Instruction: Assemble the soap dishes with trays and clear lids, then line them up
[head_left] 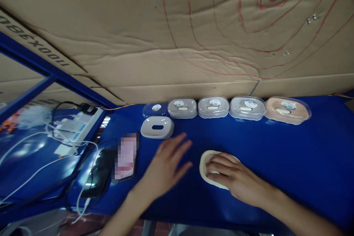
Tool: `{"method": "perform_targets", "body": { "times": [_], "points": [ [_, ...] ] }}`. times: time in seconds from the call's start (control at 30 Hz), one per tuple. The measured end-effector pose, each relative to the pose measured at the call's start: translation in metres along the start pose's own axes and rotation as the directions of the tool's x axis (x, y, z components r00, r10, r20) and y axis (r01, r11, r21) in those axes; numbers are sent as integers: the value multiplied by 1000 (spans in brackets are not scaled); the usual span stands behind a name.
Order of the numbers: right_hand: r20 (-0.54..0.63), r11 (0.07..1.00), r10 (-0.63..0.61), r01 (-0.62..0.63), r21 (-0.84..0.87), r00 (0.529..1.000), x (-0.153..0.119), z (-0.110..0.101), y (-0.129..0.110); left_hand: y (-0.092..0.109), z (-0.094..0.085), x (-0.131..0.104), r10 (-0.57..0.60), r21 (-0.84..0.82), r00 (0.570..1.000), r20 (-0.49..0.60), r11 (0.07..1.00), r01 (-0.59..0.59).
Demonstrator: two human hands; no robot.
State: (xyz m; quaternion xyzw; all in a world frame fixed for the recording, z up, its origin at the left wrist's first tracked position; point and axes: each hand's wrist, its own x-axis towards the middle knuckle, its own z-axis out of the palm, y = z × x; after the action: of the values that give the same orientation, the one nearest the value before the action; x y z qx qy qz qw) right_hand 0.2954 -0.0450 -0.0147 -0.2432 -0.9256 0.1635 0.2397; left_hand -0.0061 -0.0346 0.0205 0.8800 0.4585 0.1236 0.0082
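Note:
My left hand (168,167) hovers over the blue table with its fingers spread and nothing in them. Just beyond its fingertips lies a white oval tray (148,128) with a slot in its middle. My right hand (233,175) reaches into a cream oval soap dish (204,166), its fingers bent down inside the bowl. The palm and fingers cover the dish's right part. A pale patch shows between the fingers, but what lies under them is hidden.
Along the back stand several lidded oval boxes, including a grey one (182,112) and a peach one (293,112). A clear lid (152,109) with a sticker lies left of them. A phone (125,158), a black object (96,173) and white cables sit left. Cardboard (124,44) rises behind.

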Motion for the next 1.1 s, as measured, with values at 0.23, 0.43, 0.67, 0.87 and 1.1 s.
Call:
{"method": "perform_targets", "body": {
  "times": [0.23, 0.43, 0.67, 0.87, 1.1],
  "points": [
    [-451, 994, -41, 83, 74, 892, -1, -16, -1, 66, 21, 1, 248, -76, 963, 109, 968, -241],
    [-442, 995, -51, 83, 54, 896, -2, -25, -3, 22, 17, -29, 50, 52, 998, 42, 997, -53],
    [-416, 996, -69, 84, 18, 907, 4, -16, -2, -24, 12, -56, -132, 201, 987, -88, 968, 148],
    [-391, 997, -54, 69, 26, 919, 2, -10, 4, -25, 15, -57, -243, 232, 957, -156, 933, 275],
    [-354, 996, -73, 83, 13, 932, 0, -10, 5, -4, 19, -19, -297, 249, 949, -108, 916, 315]
  ]
}}
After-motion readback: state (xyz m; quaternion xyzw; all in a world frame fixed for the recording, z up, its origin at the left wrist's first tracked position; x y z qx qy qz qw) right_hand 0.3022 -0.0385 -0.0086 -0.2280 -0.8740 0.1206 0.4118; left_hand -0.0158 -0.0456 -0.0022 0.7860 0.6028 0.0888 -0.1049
